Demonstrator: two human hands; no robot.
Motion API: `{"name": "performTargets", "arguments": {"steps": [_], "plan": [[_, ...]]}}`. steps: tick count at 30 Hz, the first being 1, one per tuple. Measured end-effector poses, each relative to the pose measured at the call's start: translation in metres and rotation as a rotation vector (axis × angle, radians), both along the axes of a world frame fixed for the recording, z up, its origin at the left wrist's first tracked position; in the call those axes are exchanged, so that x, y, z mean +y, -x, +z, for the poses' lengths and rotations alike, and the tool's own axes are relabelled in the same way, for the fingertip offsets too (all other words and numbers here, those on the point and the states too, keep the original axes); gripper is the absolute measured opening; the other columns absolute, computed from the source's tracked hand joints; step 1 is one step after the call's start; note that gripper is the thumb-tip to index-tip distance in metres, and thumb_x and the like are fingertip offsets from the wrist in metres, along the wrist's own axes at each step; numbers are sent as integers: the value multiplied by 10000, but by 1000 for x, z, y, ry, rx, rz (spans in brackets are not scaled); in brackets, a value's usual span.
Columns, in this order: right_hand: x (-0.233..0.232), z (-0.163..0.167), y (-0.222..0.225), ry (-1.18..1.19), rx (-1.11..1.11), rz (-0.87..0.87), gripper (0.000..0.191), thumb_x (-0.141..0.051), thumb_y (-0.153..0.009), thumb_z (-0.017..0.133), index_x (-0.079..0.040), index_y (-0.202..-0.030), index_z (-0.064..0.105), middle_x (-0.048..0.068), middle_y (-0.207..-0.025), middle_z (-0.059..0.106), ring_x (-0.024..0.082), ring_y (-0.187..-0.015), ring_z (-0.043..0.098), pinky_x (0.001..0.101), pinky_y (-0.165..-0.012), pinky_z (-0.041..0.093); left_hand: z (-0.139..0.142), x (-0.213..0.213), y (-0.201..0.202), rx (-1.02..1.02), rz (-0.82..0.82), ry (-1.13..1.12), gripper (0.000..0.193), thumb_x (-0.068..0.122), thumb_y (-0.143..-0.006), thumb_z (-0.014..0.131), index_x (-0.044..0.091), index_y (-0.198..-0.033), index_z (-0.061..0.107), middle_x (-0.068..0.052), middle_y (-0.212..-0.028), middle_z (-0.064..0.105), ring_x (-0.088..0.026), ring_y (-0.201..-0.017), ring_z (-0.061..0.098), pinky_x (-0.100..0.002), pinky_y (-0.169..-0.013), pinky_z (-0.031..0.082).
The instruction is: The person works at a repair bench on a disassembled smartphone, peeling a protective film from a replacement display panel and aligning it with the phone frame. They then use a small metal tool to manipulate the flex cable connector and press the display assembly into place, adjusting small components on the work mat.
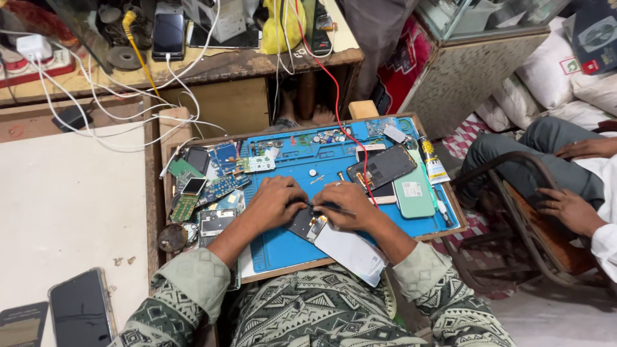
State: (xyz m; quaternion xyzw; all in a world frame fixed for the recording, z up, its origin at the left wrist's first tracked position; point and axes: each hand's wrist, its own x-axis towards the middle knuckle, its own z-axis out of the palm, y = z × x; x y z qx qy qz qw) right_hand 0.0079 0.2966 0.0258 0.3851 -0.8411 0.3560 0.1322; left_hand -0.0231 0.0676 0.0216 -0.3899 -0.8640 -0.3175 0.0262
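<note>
An opened dark phone [307,225] lies on the blue repair mat [283,247], its inner parts showing at one end. My left hand [273,202] presses down on its left side, fingers curled. Over its right side, my right hand [347,204] grips a thin dark tool [329,207] whose tip points left toward my other hand. A white sheet [353,252] lies under the phone's near end and hangs over the tray's front edge.
Several circuit boards [212,186] crowd the mat's left. A dark phone [383,167], a green phone back [414,193], a glue tube [432,162] and a red wire [334,90] lie right. Two phones [80,311] rest near left. Another person sits at right, hand [569,209] on a chair.
</note>
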Motion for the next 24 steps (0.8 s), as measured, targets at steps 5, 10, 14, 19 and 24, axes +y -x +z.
{"name": "performTargets", "arguments": {"steps": [5, 10, 14, 19, 24], "plan": [[15, 2, -6, 104, -30, -61, 118, -80, -823, 807, -61, -912, 731, 87, -966, 786, 251, -885, 774, 351, -760, 597, 3, 3, 0, 28, -14, -18, 138, 280, -856, 766, 172, -938, 797, -29, -950, 681, -267, -946, 602, -426, -841, 409], [22, 4, -6, 112, -61, -95, 118, -56, -819, 800, -41, -913, 730, 104, -967, 785, 243, -879, 780, 332, -752, 603, 7, 9, -5, 55, -17, -39, 169, 323, -855, 777, 172, -927, 797, -27, -941, 673, -257, -939, 597, -423, -845, 400], [23, 4, -6, 77, -75, -105, 105, -67, -833, 797, -43, -904, 724, 102, -957, 790, 238, -873, 783, 321, -730, 602, 9, 17, -9, -2, 103, -24, 226, 379, -809, 813, 160, -862, 793, -41, -926, 672, -266, -935, 589, -424, -823, 387], [23, 3, -7, 56, -106, -89, 111, -88, -849, 789, -39, -926, 725, 105, -949, 781, 246, -834, 771, 328, -699, 595, 9, 21, -7, -50, 160, -36, 225, 363, -793, 837, 145, -815, 785, -52, -890, 684, -265, -914, 609, -426, -824, 386], [21, 2, -8, 35, -153, -73, 116, -90, -866, 776, -37, -958, 729, 114, -921, 763, 263, -796, 752, 342, -682, 581, 10, 17, -5, -98, 154, -150, 191, 279, -781, 835, 117, -867, 778, -63, -879, 705, -265, -876, 642, -414, -801, 439]]}}
